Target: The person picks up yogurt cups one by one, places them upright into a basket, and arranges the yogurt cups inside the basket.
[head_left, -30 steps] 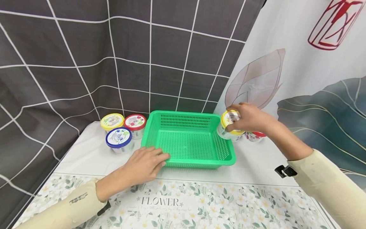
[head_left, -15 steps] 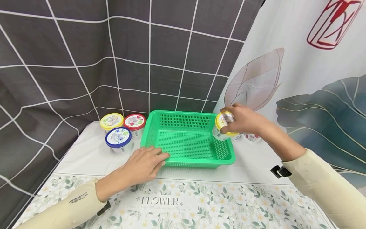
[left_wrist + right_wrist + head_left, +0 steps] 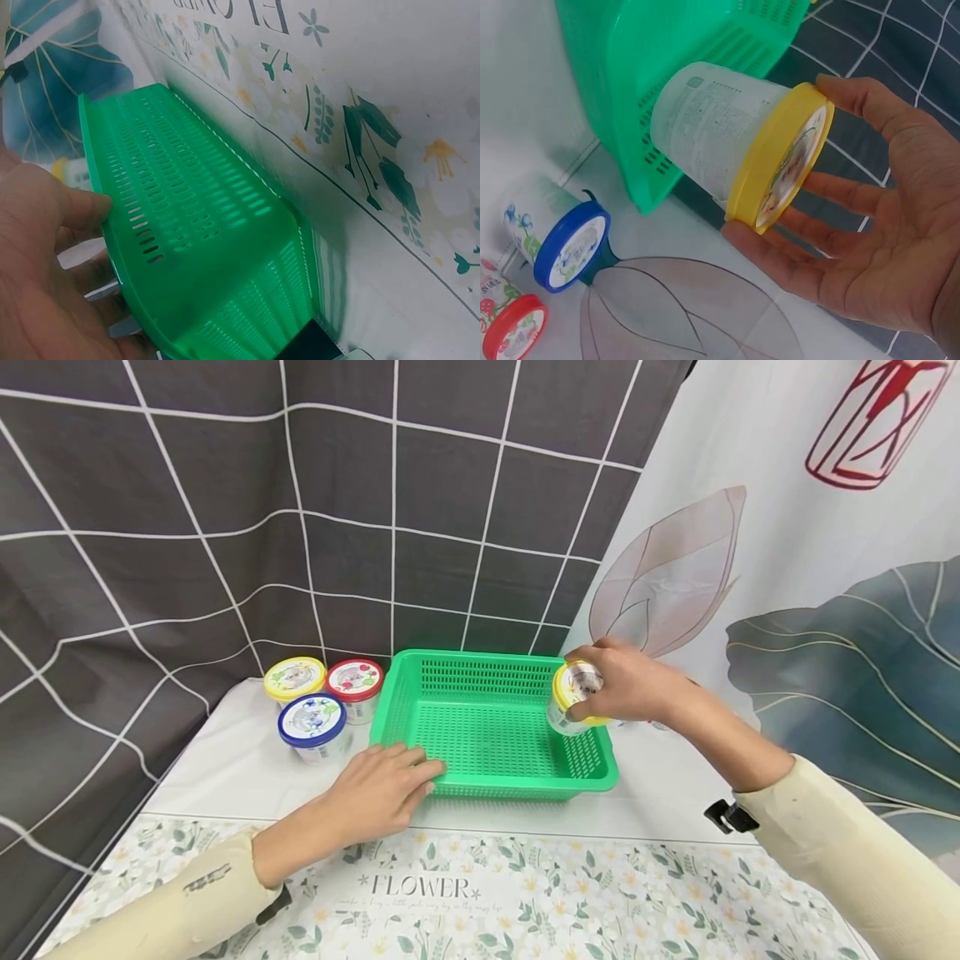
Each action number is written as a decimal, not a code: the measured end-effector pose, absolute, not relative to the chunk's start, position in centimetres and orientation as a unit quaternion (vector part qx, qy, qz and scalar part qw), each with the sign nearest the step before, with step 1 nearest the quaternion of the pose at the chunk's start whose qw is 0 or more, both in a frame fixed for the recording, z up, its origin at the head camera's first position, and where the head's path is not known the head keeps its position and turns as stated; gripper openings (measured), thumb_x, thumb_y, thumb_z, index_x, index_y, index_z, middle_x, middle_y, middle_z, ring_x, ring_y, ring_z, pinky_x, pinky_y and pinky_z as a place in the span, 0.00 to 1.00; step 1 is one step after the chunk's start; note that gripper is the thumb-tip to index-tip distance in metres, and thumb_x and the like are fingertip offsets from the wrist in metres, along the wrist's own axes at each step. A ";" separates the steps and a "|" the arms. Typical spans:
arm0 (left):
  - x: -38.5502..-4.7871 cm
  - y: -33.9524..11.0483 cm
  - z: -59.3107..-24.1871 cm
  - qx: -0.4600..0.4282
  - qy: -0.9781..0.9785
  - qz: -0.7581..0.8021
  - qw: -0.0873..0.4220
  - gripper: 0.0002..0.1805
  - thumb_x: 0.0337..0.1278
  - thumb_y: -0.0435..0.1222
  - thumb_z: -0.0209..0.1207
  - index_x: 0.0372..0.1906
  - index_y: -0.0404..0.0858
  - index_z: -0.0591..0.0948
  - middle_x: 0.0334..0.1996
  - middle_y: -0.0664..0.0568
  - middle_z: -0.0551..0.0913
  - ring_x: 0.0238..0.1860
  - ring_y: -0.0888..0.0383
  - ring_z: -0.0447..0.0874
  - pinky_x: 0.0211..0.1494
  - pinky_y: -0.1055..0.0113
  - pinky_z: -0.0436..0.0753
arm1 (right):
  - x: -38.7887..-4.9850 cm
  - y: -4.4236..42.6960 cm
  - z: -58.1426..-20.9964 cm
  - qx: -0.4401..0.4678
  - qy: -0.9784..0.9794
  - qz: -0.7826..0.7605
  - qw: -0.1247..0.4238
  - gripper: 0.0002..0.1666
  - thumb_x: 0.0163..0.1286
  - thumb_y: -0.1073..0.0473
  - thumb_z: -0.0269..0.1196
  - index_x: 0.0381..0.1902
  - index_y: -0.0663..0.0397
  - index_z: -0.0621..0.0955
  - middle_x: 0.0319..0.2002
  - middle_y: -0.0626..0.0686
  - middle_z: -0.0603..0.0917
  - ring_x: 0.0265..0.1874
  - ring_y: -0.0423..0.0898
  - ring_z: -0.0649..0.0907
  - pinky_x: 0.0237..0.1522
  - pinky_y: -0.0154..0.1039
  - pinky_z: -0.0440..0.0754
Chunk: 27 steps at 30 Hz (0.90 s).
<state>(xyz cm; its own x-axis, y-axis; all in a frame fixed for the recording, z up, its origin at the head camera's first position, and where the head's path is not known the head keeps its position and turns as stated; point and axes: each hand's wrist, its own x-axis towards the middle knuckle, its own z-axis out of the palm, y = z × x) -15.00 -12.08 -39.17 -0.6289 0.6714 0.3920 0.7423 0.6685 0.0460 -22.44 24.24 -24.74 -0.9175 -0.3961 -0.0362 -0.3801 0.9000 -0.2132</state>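
Observation:
In the head view, my right hand (image 3: 633,687) grips a clear plastic tub (image 3: 562,714) by its yellow lid. The tub is tilted over the right end of the green basket (image 3: 517,783). The right wrist view shows thumb and fingers spread round the edge of the yellow lid (image 3: 769,165), with the tub's body beside the basket wall (image 3: 622,112). At the basket's front left corner, my left hand (image 3: 384,789) holds the rim. Its thumb lies on the rim and its fingers go over it, as the left wrist view (image 3: 45,247) shows.
Left of the basket stand a yellow-lidded tub (image 3: 294,677), a red-lidded tub (image 3: 355,681) and a blue-lidded tub (image 3: 311,722). On the right, a blue-lidded tub (image 3: 555,232) and a red-lidded tub (image 3: 510,322) stand, mostly hidden from the head view. A dark gridded curtain (image 3: 450,510) hangs behind.
My right hand has carried the yellow-lidded tub leftward, from the basket's right rim to over its inside. The left hand and the basket have stayed put.

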 end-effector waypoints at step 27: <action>-15.0 -12.0 -39.3 -0.393 -0.897 -0.102 0.174 0.10 0.76 0.37 0.67 0.56 0.47 0.89 0.38 0.57 0.87 0.35 0.57 0.80 0.36 0.67 0.76 | -22.7 22.7 -30.3 -0.241 0.963 -0.067 0.097 0.43 0.63 0.45 0.79 0.75 0.51 0.83 0.71 0.66 0.81 0.65 0.67 0.82 0.58 0.63 0.91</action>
<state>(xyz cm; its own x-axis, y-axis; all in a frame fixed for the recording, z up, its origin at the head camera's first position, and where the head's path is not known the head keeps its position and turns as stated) -15.03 -12.01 -39.30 -0.6303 0.6701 0.3921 0.7410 0.6700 0.0461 -22.73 22.70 -30.29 -0.8649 -0.4774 -0.1549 -0.4513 0.8748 -0.1761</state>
